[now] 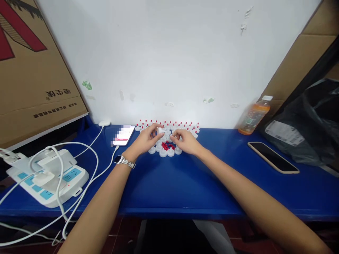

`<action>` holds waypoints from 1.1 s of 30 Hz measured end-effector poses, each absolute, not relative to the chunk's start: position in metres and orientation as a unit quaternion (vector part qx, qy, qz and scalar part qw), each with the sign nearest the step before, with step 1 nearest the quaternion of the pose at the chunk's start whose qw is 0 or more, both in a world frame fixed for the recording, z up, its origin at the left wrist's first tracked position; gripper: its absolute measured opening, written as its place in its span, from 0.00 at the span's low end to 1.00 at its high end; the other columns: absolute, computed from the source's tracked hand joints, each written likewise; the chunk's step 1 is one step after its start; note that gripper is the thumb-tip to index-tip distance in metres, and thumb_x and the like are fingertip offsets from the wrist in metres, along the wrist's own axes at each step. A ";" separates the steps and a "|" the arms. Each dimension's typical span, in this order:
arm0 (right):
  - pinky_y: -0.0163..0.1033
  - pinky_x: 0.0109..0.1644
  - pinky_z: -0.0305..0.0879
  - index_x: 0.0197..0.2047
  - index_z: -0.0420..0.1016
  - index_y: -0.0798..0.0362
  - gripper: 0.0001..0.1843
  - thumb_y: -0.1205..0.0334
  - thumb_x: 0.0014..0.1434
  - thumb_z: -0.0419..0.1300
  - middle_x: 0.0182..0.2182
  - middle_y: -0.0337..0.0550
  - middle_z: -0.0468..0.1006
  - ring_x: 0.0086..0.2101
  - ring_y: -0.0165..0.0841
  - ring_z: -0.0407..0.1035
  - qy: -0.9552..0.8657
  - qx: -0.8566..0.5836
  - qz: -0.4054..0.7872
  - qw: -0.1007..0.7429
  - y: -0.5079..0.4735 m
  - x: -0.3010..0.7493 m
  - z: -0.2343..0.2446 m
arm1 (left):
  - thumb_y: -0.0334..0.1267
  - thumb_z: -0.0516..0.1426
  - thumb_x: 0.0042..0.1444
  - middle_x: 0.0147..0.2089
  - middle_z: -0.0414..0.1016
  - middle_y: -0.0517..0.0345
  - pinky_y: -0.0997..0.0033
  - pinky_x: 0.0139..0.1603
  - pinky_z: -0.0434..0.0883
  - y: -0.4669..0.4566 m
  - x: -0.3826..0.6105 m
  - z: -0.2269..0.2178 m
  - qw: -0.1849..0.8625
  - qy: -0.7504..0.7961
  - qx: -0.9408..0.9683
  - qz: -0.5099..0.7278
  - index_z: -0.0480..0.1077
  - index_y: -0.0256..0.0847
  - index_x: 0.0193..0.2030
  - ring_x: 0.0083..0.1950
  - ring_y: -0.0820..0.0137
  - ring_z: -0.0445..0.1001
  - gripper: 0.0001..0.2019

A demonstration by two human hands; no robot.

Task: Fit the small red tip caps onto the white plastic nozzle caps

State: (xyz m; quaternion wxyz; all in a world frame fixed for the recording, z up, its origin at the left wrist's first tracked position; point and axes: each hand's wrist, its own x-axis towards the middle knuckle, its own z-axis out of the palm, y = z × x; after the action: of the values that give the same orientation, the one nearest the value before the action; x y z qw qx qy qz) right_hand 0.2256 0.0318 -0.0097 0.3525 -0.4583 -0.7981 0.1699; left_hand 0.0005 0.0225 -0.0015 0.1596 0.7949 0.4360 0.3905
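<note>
My left hand, with a watch on its wrist, has thumb and fingers closed around a white nozzle cap. Just to its right, my right hand is pinched at the fingertips, and what it may hold is too small to make out. Between and below the hands lie several small red tips in a pile. Several white nozzle caps without red tips ring the near side of that pile. Behind the hands stand rows of white nozzle caps with red tips, partly hidden by my fingers.
The blue table meets a white wall. On the left are a lit phone on a cable and a white power strip with looped cords. An orange drink bottle, a dark phone and a black plastic bag are on the right.
</note>
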 end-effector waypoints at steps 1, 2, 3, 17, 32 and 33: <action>0.36 0.37 0.60 0.34 0.74 0.52 0.12 0.53 0.62 0.58 0.27 0.38 0.75 0.30 0.31 0.66 -0.795 -0.458 0.179 0.354 0.032 0.224 -0.010 | 0.50 0.56 0.63 0.39 0.72 0.58 0.71 0.38 0.68 0.022 0.002 -0.002 0.161 0.431 0.804 0.377 0.69 0.44 0.56 0.37 0.70 0.71 0.19; 0.36 0.37 0.60 0.36 0.74 0.52 0.14 0.51 0.63 0.56 0.28 0.38 0.75 0.30 0.31 0.67 -0.787 -0.452 0.200 0.368 0.032 0.222 -0.011 | 0.50 0.56 0.63 0.41 0.73 0.57 0.70 0.39 0.68 0.021 0.004 -0.003 0.161 0.426 0.810 0.370 0.69 0.45 0.56 0.38 0.69 0.71 0.19; 0.36 0.37 0.61 0.38 0.74 0.52 0.16 0.48 0.64 0.55 0.28 0.39 0.75 0.30 0.31 0.68 -0.776 -0.439 0.231 0.389 0.032 0.220 -0.010 | 0.50 0.56 0.63 0.42 0.74 0.57 0.69 0.40 0.69 0.020 0.006 -0.003 0.161 0.421 0.814 0.366 0.69 0.45 0.56 0.39 0.69 0.72 0.19; 0.33 0.34 0.64 0.33 0.73 0.54 0.02 0.65 0.55 0.61 0.26 0.41 0.79 0.29 0.30 0.73 -0.785 -0.428 0.194 0.403 0.101 0.175 -0.002 | 0.50 0.63 0.55 0.52 0.77 0.50 0.61 0.45 0.70 0.035 -0.028 -0.009 0.056 0.566 0.742 0.356 0.69 0.42 0.53 0.46 0.60 0.75 0.23; 0.39 0.46 0.64 0.43 0.79 0.54 0.13 0.57 0.57 0.62 0.41 0.49 0.82 0.41 0.39 0.74 -0.835 -0.520 0.031 0.177 0.150 0.143 0.003 | 0.49 0.60 0.58 0.48 0.79 0.53 0.61 0.43 0.71 0.036 -0.024 -0.014 0.063 0.564 0.759 0.319 0.73 0.42 0.45 0.47 0.60 0.75 0.14; 0.41 0.49 0.63 0.41 0.79 0.54 0.12 0.58 0.57 0.62 0.41 0.49 0.82 0.43 0.40 0.74 -0.832 -0.529 0.027 0.166 0.152 0.139 0.001 | 0.49 0.59 0.59 0.48 0.79 0.53 0.61 0.44 0.71 0.036 -0.024 -0.014 0.063 0.563 0.761 0.318 0.73 0.42 0.45 0.47 0.60 0.75 0.14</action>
State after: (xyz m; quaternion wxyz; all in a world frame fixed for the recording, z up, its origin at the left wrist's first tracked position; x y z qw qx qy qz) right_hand 0.1394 0.1516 0.0008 0.1661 -0.5289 -0.8318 0.0275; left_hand -0.0238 0.0359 -0.0139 0.0626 0.7605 0.5627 0.3179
